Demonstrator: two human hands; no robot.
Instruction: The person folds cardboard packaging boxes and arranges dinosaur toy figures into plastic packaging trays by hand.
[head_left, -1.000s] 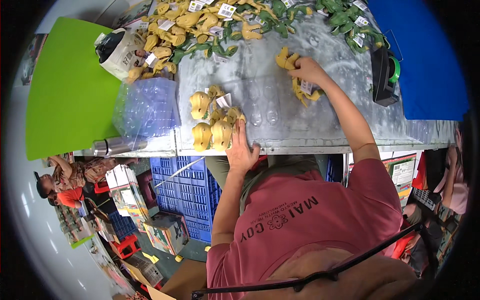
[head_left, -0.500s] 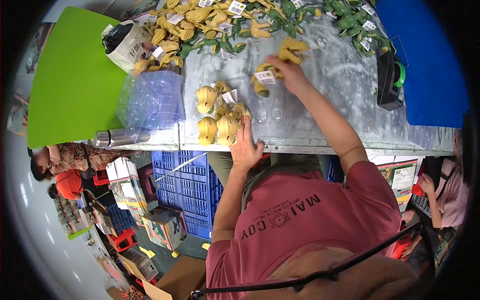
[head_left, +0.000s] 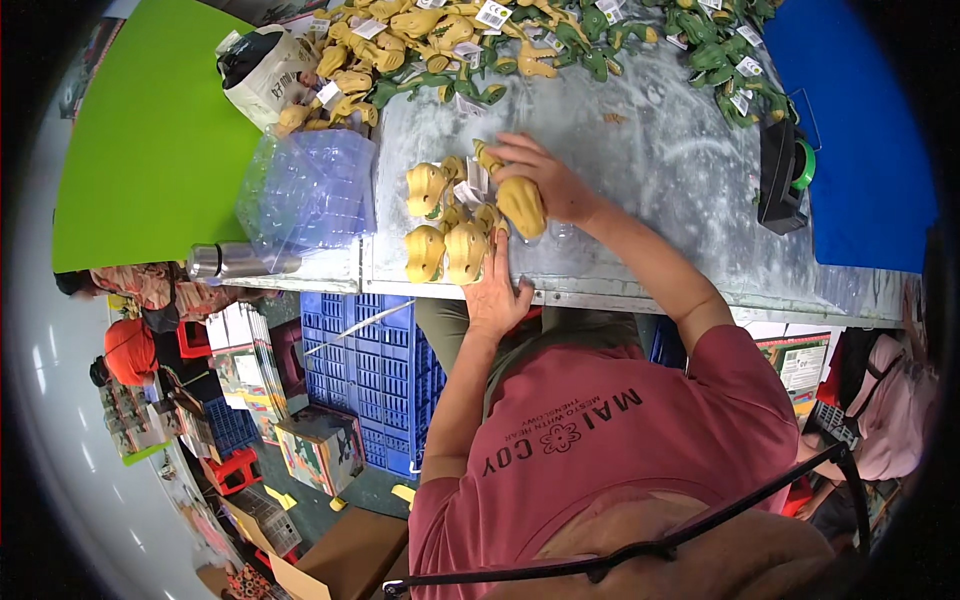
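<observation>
My right hand (head_left: 550, 182) is closed round a yellow toy dinosaur (head_left: 522, 207), its head turned toward me, just right of a small group of similar toys. In that group, a yellow toy dinosaur (head_left: 466, 252) stands at the near right, beside another toy dinosaur (head_left: 425, 254). A third toy dinosaur (head_left: 427, 189) is behind them. My left hand (head_left: 497, 298) lies at the table's front edge, fingers stretched out against the side of the near-right toy, thumb apart. White tags hang among the toys.
A heap of yellow and green toy dinosaurs (head_left: 440, 40) covers the far side of the table (head_left: 640, 170). Clear plastic trays (head_left: 305, 185) and a steel flask (head_left: 225, 261) lie at left, near a bag (head_left: 265, 80). A black tape dispenser (head_left: 782, 180) stands at right.
My right hand has brought its toy dinosaur left and nearer, turning the head toward me beside the group. My left hand stays against the near-right toy.
</observation>
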